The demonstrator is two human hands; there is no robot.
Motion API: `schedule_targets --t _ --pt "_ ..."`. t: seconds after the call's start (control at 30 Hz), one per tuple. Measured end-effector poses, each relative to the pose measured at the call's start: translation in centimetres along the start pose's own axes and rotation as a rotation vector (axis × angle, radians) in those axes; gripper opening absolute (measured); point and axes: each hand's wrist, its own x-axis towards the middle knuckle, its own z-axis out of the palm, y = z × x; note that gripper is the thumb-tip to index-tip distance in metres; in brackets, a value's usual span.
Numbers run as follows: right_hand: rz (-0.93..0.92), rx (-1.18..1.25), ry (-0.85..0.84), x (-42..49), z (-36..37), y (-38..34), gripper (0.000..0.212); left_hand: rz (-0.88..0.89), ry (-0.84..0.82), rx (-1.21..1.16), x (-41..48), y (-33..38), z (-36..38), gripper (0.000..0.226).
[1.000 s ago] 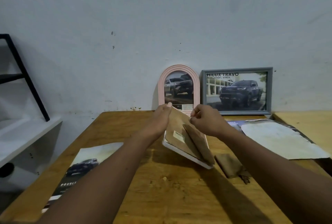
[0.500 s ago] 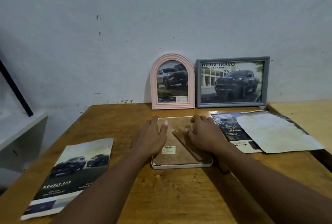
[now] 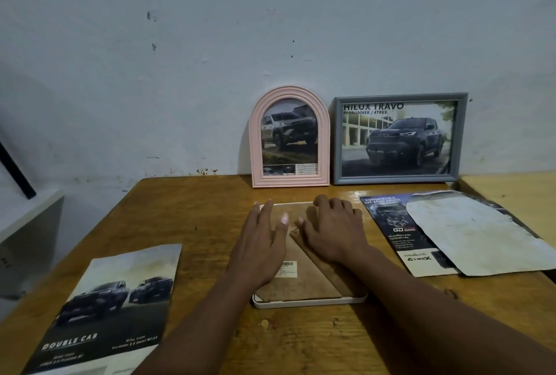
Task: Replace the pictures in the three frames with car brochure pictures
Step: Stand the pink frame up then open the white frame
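Observation:
A white frame lies face down in the middle of the wooden table, its brown backing board and folded stand facing up. My left hand presses flat on the left half of the backing. My right hand rests on the right half, fingers slightly bent over the stand. A pink arched frame and a grey rectangular frame lean against the wall behind, each showing a pickup truck picture.
A "Double Cab" brochure page lies at the front left. At the right lie a cut brochure page and a stained white sheet overlapping it. A lighter second table adjoins at the right; a white shelf stands left.
A second ago both hands held the white frame tilted up off the table. It now lies flat, face down, with both hands on its backing.

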Motion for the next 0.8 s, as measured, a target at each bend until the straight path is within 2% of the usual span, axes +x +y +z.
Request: schedule_targets --t 0.2,0.33,0.47,0.63,0.8 --pt "0.169 0.139 0.002 2.6 -0.2 -0.5 0.063 -0.033 0.008 0.014 0.0 0.4 -0.1 0.084" --pt "0.209 0.145 0.097 3.8 0.0 -0.6 0.061 -0.052 0.017 -0.012 0.2 0.2 0.0 0.085" --pt "0.200 0.228 0.152 4.3 -0.2 -0.5 0.051 -0.050 0.029 -0.063 0.2 0.3 -0.2 0.083" --pt "0.076 0.390 0.308 4.4 -2.2 -1.0 0.037 -0.028 0.050 -0.191 0.1 -0.1 -0.3 0.086" --pt "0.085 0.716 0.264 4.7 -4.4 -0.9 0.028 -0.001 0.155 -0.329 -0.1 0.3 -1.1 0.089"
